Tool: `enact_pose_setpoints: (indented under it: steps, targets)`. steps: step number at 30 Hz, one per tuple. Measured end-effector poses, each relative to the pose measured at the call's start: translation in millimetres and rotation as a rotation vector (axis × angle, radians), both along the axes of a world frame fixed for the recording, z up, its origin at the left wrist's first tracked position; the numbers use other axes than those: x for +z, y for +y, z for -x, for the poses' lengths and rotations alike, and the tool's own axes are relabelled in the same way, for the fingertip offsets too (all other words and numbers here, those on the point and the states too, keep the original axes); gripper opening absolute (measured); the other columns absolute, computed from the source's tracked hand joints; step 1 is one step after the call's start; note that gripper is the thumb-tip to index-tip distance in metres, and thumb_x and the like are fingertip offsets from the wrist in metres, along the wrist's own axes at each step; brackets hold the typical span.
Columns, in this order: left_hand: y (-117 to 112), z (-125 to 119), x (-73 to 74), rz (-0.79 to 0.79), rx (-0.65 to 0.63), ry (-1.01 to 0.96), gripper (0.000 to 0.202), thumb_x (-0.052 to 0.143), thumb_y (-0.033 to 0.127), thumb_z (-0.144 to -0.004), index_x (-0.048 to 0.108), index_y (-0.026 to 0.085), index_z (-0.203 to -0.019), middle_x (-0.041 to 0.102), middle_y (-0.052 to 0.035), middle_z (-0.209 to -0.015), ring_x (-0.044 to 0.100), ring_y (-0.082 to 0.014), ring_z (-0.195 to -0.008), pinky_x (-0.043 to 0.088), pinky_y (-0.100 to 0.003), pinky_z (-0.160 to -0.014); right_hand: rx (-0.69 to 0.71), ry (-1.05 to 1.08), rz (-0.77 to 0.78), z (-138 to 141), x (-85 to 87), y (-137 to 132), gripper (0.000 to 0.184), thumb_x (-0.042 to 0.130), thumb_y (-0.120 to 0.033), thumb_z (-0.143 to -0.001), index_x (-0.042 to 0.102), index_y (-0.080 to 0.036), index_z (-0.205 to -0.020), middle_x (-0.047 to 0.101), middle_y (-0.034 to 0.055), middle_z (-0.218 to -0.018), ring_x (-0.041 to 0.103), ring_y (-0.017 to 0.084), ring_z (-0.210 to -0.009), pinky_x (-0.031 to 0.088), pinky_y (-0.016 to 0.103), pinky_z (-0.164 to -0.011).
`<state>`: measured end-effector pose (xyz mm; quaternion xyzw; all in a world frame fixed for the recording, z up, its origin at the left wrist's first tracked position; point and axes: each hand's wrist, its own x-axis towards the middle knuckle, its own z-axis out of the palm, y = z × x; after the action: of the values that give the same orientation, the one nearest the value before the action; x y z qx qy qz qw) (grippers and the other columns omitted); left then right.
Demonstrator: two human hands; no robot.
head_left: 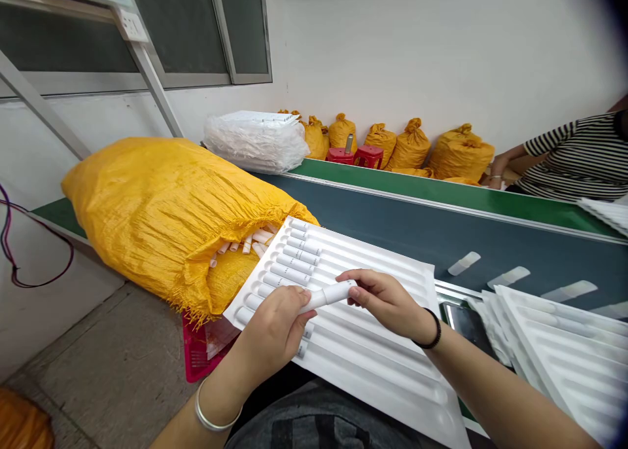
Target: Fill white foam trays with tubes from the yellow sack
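Observation:
My left hand is closed around one white tube, over the left part of the tray. Between the fingertips of my right hand is a second white tube with small dark print. The two tubes meet end to end at a slight angle; whether one sits inside the other I cannot tell. Under both hands lies a white grooved tray. Several printed white tubes rest in the left ends of its grooves, some partly hidden by my left hand.
A large yellow woven sack lies open beside the tray, loose white tubes in its mouth. Pale tubes lie on the dark conveyor belt. More trays are stacked at right, near a dark phone-like object. A person is across the belt.

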<state>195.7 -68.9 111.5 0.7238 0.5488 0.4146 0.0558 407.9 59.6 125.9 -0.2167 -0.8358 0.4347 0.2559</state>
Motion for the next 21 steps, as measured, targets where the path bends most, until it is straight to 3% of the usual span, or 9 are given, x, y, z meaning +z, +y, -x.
enact_pose_setpoints:
  steps: [2, 6, 13, 16, 19, 21]
  targets:
    - [1.9, 0.0, 1.3, -0.151, -0.012, 0.169, 0.029, 0.054, 0.013, -0.087, 0.048, 0.021, -0.115, 0.064, -0.0086, -0.096, 0.061, -0.0213, -0.088, 0.052, -0.034, -0.077, -0.002, 0.015, 0.208, 1.1, 1.0, -2.1, 0.032, 0.051, -0.042, -0.092, 0.061, -0.016, -0.109, 0.061, 0.0036, -0.075, 0.056, 0.012, -0.064, 0.048, 0.024, -0.058]
    - [4.3, -2.3, 1.5, -0.17, -0.015, 0.247, 0.032, 0.053, 0.013, -0.087, 0.047, 0.022, -0.117, 0.065, -0.0089, -0.094, 0.063, -0.0219, -0.083, 0.053, -0.035, -0.073, 0.022, 0.038, 0.432, 3.7, 2.8, -5.6, 0.036, 0.057, -0.045, -0.088, 0.061, -0.014, -0.106, 0.058, 0.002, -0.071, 0.054, 0.011, -0.061, 0.046, 0.022, -0.054]
    - [-0.5, -10.6, -11.3, -0.127, 0.028, 0.091, 0.039, 0.057, 0.023, -0.088, 0.039, 0.021, -0.123, 0.063, -0.0094, -0.1, 0.065, -0.0215, -0.086, 0.055, -0.03, -0.075, 0.021, 0.008, 0.351, 1.2, 8.0, -15.0, 0.035, 0.05, -0.045, -0.092, 0.061, -0.015, -0.105, 0.056, 0.0015, -0.069, 0.051, 0.011, -0.061, 0.042, 0.022, -0.055]
    - [0.3, -14.7, -15.3, -0.077, -0.036, 0.073, 0.04, 0.057, 0.022, -0.088, 0.039, 0.022, -0.124, 0.064, -0.0083, -0.1, 0.066, -0.0208, -0.088, 0.055, -0.029, -0.076, 0.059, -0.128, 0.178, 0.3, 12.8, -25.0, 0.032, 0.05, -0.041, -0.092, 0.062, -0.016, -0.107, 0.06, 0.0036, -0.075, 0.053, 0.013, -0.065, 0.044, 0.024, -0.059]
    - [4.0, -13.0, -17.2, 0.046, -0.13, 0.09, 0.051, 0.059, 0.024, -0.087, 0.035, 0.024, -0.132, 0.064, -0.0091, -0.106, 0.065, -0.0216, -0.094, 0.054, -0.031, -0.081, 0.109, -0.335, -0.225, 1.7, 11.3, -22.2, 0.022, 0.063, -0.034, -0.083, 0.069, -0.018, -0.098, 0.062, 0.0082, -0.089, 0.056, 0.018, -0.078, 0.045, 0.029, -0.071]
    - [5.6, -2.2, -18.4, 0.124, -0.122, 0.123, 0.065, 0.063, 0.032, -0.084, 0.03, 0.025, -0.14, 0.059, -0.0124, -0.121, 0.06, -0.026, -0.109, 0.052, -0.038, -0.091, -0.016, -0.432, -0.435, -4.8, 5.3, -0.1, 0.018, 0.065, -0.029, -0.081, 0.07, -0.017, -0.093, 0.062, 0.0101, -0.091, 0.057, 0.021, -0.082, 0.044, 0.031, -0.074]
